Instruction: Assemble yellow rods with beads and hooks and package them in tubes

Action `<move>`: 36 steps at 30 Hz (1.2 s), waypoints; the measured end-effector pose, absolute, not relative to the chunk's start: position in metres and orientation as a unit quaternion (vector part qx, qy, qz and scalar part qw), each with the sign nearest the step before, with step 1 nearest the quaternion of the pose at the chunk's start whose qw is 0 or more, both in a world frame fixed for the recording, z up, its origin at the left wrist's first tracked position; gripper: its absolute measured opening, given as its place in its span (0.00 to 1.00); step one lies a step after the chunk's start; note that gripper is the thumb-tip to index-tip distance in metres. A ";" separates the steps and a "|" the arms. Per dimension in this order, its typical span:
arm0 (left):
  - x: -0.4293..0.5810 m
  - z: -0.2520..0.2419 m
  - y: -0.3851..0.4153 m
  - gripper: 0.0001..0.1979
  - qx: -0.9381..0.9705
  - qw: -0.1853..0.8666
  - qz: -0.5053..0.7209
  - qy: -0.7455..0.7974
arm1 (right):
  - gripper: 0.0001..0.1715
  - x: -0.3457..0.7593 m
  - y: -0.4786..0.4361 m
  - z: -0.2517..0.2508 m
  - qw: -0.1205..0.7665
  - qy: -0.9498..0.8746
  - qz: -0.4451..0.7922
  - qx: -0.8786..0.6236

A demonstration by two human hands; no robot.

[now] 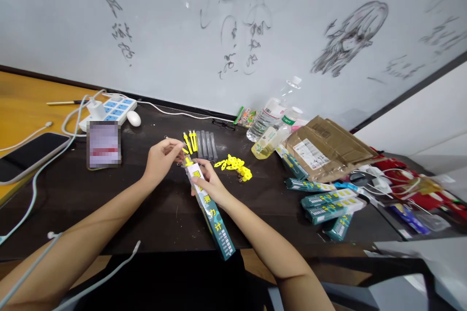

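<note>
My right hand (pixel 211 182) is closed around the upper part of a long teal and white cardboard box (pixel 215 218) with yellow lettering, its lower end tilted toward me. At the box's top end, my left hand (pixel 164 158) pinches a small yellow piece (pixel 185 151), partly hidden by the fingers. Just beyond the hands lie several yellow rods (pixel 190 142) and several clear plastic tubes (pixel 206 145) side by side. To their right is a loose pile of yellow plastic parts (pixel 235 164), some ring-shaped.
More teal boxes (pixel 330 199) lie at the right, near a brown parcel (pixel 321 148) and two plastic bottles (pixel 268 124). A power strip (pixel 116 107), a white mouse (pixel 134 118) and a phone (pixel 34 155) are at left. White cables (pixel 34 189) cross the left side.
</note>
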State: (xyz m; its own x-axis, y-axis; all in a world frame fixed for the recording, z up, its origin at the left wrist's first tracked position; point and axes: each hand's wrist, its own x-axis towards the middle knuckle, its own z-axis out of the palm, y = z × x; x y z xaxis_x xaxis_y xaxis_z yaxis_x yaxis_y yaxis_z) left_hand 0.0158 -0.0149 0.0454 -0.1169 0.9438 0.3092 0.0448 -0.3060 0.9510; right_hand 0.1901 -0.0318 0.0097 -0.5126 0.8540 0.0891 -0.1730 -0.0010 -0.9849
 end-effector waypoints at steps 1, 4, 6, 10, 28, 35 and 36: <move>0.016 0.046 -0.013 0.13 0.516 0.414 0.597 0.454 | 0.29 0.190 -0.032 0.010 0.403 -0.581 0.647 -0.285; 0.016 0.045 -0.008 0.15 0.472 0.481 0.583 0.455 | 0.30 0.190 -0.031 0.010 0.417 -0.578 0.648 -0.270; 0.015 0.043 -0.006 0.15 0.478 0.488 0.572 0.454 | 0.30 0.191 -0.032 0.011 0.423 -0.577 0.646 -0.264; 0.015 0.041 -0.005 0.16 0.517 0.470 0.565 0.440 | 0.31 0.191 -0.033 0.014 0.424 -0.575 0.649 -0.261; 0.022 0.029 -0.010 0.17 0.720 0.336 0.484 0.366 | 0.30 0.193 -0.026 0.020 0.470 -0.526 0.644 -0.296; 0.028 0.040 -0.024 0.16 0.740 0.269 0.500 0.361 | 0.32 0.194 -0.025 0.021 0.479 -0.565 0.593 -0.315; 0.028 0.041 -0.025 0.14 0.738 0.252 0.504 0.372 | 0.32 0.194 -0.025 0.021 0.472 -0.575 0.588 -0.318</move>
